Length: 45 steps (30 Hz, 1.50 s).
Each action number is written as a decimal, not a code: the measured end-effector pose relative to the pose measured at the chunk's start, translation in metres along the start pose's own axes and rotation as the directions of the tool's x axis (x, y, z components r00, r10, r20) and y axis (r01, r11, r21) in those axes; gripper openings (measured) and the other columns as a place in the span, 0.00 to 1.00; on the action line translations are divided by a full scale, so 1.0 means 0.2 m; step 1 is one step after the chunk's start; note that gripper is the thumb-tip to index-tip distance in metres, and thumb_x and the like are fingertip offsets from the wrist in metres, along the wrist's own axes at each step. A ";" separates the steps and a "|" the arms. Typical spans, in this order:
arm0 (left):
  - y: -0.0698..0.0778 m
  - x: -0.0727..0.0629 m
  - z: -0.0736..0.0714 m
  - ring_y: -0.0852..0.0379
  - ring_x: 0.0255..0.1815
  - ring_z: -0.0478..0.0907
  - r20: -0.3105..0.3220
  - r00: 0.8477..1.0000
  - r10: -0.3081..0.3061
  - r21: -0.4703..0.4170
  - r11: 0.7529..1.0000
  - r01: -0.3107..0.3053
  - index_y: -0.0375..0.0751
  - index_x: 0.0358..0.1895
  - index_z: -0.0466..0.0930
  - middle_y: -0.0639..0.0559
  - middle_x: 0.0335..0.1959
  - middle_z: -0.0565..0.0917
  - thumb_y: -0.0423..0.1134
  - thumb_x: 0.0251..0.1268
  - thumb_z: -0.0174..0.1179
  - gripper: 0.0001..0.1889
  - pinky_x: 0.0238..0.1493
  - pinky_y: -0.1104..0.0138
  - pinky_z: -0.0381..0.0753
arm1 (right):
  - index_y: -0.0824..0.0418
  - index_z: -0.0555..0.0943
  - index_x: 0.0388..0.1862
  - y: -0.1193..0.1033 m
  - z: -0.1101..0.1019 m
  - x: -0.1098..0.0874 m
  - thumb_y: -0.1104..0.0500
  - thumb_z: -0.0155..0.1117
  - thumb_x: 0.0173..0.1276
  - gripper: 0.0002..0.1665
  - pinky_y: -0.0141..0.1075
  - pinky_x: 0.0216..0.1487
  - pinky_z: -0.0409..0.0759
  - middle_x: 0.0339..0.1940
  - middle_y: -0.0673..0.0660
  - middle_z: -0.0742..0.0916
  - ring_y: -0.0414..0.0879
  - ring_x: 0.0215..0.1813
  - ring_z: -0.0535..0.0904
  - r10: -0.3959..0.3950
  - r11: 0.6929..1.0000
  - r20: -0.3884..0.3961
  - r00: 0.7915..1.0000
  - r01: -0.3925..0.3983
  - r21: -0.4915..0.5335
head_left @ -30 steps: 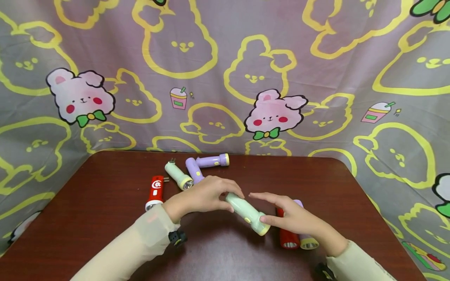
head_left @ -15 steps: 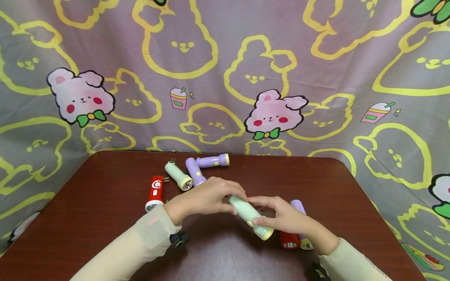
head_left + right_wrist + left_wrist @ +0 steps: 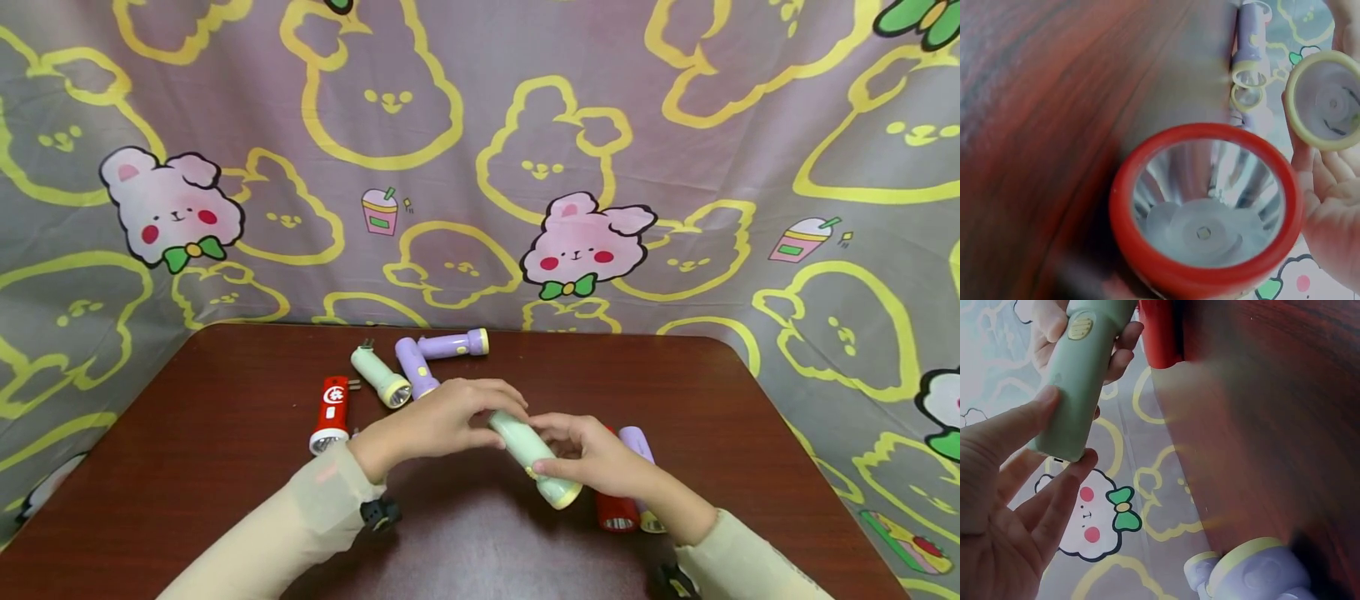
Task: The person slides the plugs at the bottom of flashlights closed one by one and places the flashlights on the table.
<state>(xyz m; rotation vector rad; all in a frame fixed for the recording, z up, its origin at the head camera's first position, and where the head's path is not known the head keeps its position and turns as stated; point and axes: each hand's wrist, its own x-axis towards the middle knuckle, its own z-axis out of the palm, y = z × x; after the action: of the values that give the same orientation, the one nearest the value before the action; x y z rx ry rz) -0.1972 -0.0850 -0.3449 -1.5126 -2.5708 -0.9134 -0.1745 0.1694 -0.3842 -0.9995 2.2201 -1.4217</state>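
A light green flashlight (image 3: 525, 446) with a cream rim is held above the table, its lens end tilted down toward the front right. My left hand (image 3: 450, 417) pinches its tail end; in the left wrist view the thumb lies along the body and fingertips meet the end. Nearer the lens, my right hand (image 3: 600, 458) grips the same flashlight beside its yellow switch (image 3: 1080, 327). Behind the right hand lie a red flashlight (image 3: 617, 510) and a purple flashlight (image 3: 636, 442), both partly hidden. The red one's reflector (image 3: 1204, 231) looms large in the right wrist view.
On the left side of the dark wooden table (image 3: 247, 400) lie a red-and-white flashlight (image 3: 332, 408), another green flashlight (image 3: 378, 377) and two purple flashlights, one crosswise (image 3: 453, 343) and one partly behind the left hand (image 3: 414, 367). A patterned cloth (image 3: 450, 275) hangs behind.
My right hand has moved left, and its fingers, stretched out before, have curled onto the green flashlight. The left hand has kept its hold and shifted slightly right.
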 end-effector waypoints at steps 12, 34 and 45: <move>-0.05 -0.05 0.05 0.51 0.56 0.82 -0.236 0.949 -0.209 -0.248 0.957 0.150 0.41 0.62 0.77 0.48 0.59 0.82 0.36 0.58 0.71 0.27 0.54 0.62 0.83 | 0.65 0.72 0.65 0.00 0.05 0.02 0.58 0.69 0.67 0.31 0.33 0.45 0.83 0.48 0.63 0.87 0.41 0.44 0.86 0.113 0.993 -0.179 0.977 -0.108 0.038; -0.07 0.00 0.13 0.55 0.52 0.82 -0.291 0.910 -0.297 -0.411 0.897 0.161 0.46 0.63 0.77 0.51 0.57 0.83 0.37 0.63 0.69 0.24 0.50 0.61 0.82 | 0.67 0.70 0.62 -0.04 0.12 0.04 0.65 0.71 0.64 0.30 0.35 0.43 0.84 0.49 0.70 0.86 0.41 0.42 0.86 0.089 0.989 -0.351 0.932 -0.039 0.146; -0.06 0.02 0.13 0.43 0.55 0.81 -0.238 0.933 -0.271 -0.536 0.838 0.107 0.42 0.65 0.73 0.44 0.65 0.78 0.32 0.61 0.68 0.28 0.47 0.55 0.86 | 0.67 0.69 0.61 -0.04 0.13 0.06 0.67 0.71 0.62 0.31 0.36 0.41 0.85 0.46 0.69 0.87 0.41 0.39 0.87 0.058 0.989 -0.383 0.922 0.000 0.149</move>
<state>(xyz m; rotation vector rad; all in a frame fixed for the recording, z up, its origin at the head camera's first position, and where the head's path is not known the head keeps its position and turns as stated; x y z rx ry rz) -0.2024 -0.0741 -0.3709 -1.0651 -2.3833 -1.8235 -0.1633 0.1411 -0.3876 -0.6773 2.3335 -1.8728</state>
